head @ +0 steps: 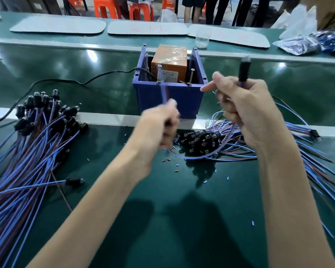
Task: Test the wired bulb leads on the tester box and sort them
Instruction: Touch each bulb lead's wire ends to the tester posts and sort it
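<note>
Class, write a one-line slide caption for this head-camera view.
Left hand holds a blue wire toward the tester box; right hand grips the black bulb.

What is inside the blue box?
An orange taped block stands inside the blue box; a black cable enters from the left. The front wall hides the block's base and the box floor.

Glossy dark green worktop (pixel 182 219) throughout. Mid-worktop, a deep blue plastic bin (pixel 168 97), with an orange taped box (pixel 169 62) inside. Blue-and-brown wired leads with black bulb holders: left pile (pixel 27 151), right pile (pixel 201 140). The raised lead (pixel 243 70): black holder, blue wire. Pale grey mats (pixel 58 27) line the far edge.
</note>
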The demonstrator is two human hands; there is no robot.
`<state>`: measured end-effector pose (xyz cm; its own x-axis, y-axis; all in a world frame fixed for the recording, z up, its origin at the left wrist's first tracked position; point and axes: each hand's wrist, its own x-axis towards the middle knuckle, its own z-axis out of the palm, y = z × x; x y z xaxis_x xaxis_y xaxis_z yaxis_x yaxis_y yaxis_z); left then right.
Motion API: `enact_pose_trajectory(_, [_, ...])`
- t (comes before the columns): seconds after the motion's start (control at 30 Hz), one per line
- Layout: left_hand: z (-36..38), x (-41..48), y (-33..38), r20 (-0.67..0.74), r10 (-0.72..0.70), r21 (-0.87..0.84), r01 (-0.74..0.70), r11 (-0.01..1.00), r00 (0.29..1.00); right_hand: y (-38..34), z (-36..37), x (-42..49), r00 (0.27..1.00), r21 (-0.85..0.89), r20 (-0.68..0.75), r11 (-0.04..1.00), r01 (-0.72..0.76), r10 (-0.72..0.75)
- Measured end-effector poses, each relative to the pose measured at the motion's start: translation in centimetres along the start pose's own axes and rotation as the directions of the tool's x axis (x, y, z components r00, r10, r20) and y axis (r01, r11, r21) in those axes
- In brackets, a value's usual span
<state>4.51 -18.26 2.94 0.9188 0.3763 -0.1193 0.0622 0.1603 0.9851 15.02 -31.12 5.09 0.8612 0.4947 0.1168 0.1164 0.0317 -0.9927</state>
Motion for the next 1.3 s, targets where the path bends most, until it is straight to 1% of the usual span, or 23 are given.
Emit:
enact_pose_trajectory(0.03, [0.7, -0.2, -0.4, 0.067, -0.013, 0.124, 0.005, 0.992, 0.998, 0.0, -0.1, 0.0, 0.999, -0.017, 0.019, 0.999, -0.028, 0.028])
enact_pose_trajectory(0.1, [1.6, -0.6, -1.2, 0.15, -0.025, 0.265, -0.016, 0.964, 0.988, 0.0, -0.1, -0.1, 0.997, -0.016, 0.054, 0.998, -0.06, 0.061])
enact_pose_trajectory(0.17, [2.0, -0.7, -1.5, 0.185, -0.025, 0.326, -0.037, 0.945, 0.982, -0.1, 0.0, -0.1, 0.996, -0.01, 0.067, 0.998, -0.06, 0.06])
enact_pose_trajectory(0.23, [2.1, -0.6, -1.6, 0.194, -0.025, 0.361, -0.047, 0.932, 0.981, -0.1, 0.0, 0.0, 0.998, 0.005, 0.049, 0.999, -0.044, 0.044])
enact_pose_trajectory(0.33, [1.8, -0.6, -1.6, 0.193, -0.034, 0.389, -0.045, 0.92, 0.981, -0.3, -0.1, 0.0, 1.0, 0.077, 0.023, 0.997, -0.019, 0.017])
enact_pose_trajectory(0.4, [1.6, -0.5, -1.5, 0.198, -0.04, 0.399, -0.043, 0.916, 0.979, -0.4, -0.2, -0.1, 1.0, 0.088, 0.015, 0.996, -0.003, 0.002])
enact_pose_trajectory(0.57, [1.2, -0.4, -1.6, 0.235, -0.059, 0.426, -0.048, 0.903, 0.97, -0.4, -0.1, -0.2, 0.999, 0.037, -0.018, 0.999, 0.031, -0.03])
enact_pose_trajectory(0.67, [1.2, -0.4, -1.3, 0.219, -0.001, 0.377, -0.084, 0.922, 0.976, -0.6, 0.0, -0.3, 0.999, 0.031, 0.014, 0.999, 0.033, -0.033])
enact_pose_trajectory(0.77, [1.3, -0.4, -1.2, 0.166, 0.094, 0.272, -0.137, 0.952, 0.982, -0.7, 0.2, -0.4, 0.997, 0.021, 0.054, 0.999, 0.05, -0.051])
enact_pose_trajectory(0.9, [1.3, -0.3, -1.4, 0.091, 0.222, 0.214, -0.237, 0.948, 0.971, -0.7, 0.8, -0.5, 0.992, -0.012, 0.115, 0.999, 0.049, -0.047])
enact_pose_trajectory(1.03, [0.8, 0.0, -1.4, 0.059, 0.262, 0.264, -0.268, 0.926, 0.963, -0.6, 0.8, -0.4, 0.993, -0.036, 0.109, 0.998, 0.042, -0.037])
enact_pose_trajectory(1.3, [0.6, 0.0, -1.3, 0.053, 0.265, 0.282, -0.269, 0.921, 0.963, -0.6, 0.6, -0.5, 0.988, -0.061, 0.149, 0.996, 0.058, -0.048])
